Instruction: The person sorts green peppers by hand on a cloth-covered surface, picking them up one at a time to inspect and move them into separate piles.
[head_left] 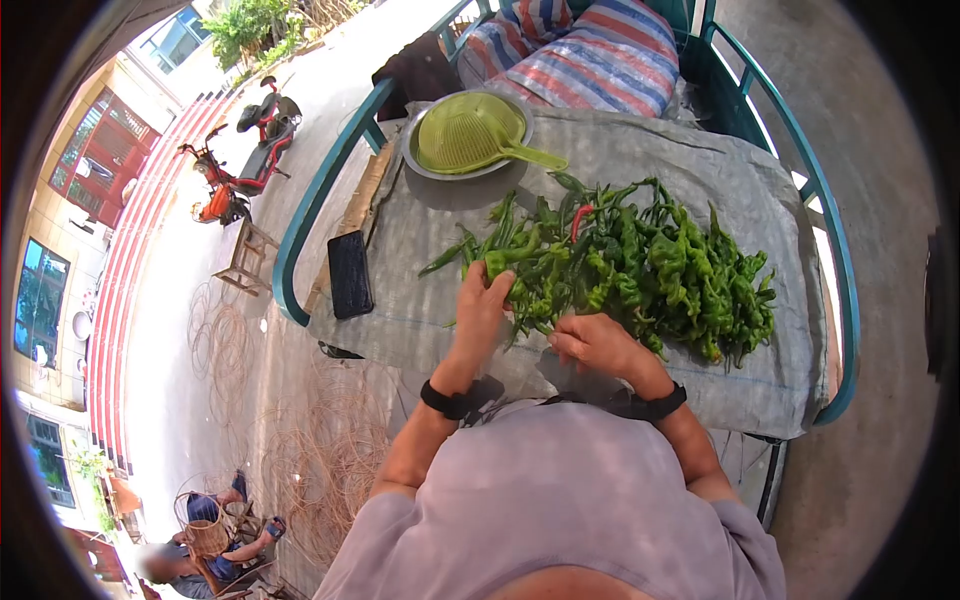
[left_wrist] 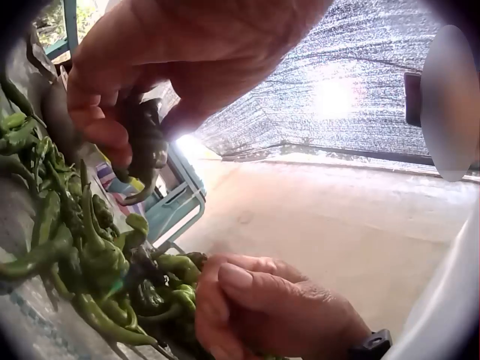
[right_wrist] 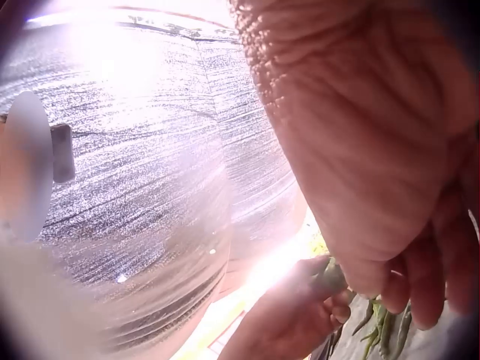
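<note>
My left hand (head_left: 481, 318) pinches a green pepper (left_wrist: 147, 139) between its thumb and fingers, above the near left side of the pile. The pepper's curved tip hangs below the fingers in the left wrist view. To the right, my right hand (head_left: 602, 347) is at the near edge of the green pepper pile (head_left: 690, 270), its thumb laid against the bent index finger. I cannot tell whether it holds anything. Wrinkled and slim green peppers lie heaped together, with one red pepper (head_left: 580, 222) among them.
A yellow-green strainer (head_left: 470, 130) sits in a metal basin (head_left: 412, 150) at the back left. A black phone (head_left: 350, 275) lies on the grey sheet (head_left: 420, 330) at the left. Teal rails (head_left: 300, 240) border the surface; striped bags (head_left: 610, 60) lie behind. Another person (head_left: 200, 560) sits at the lower left.
</note>
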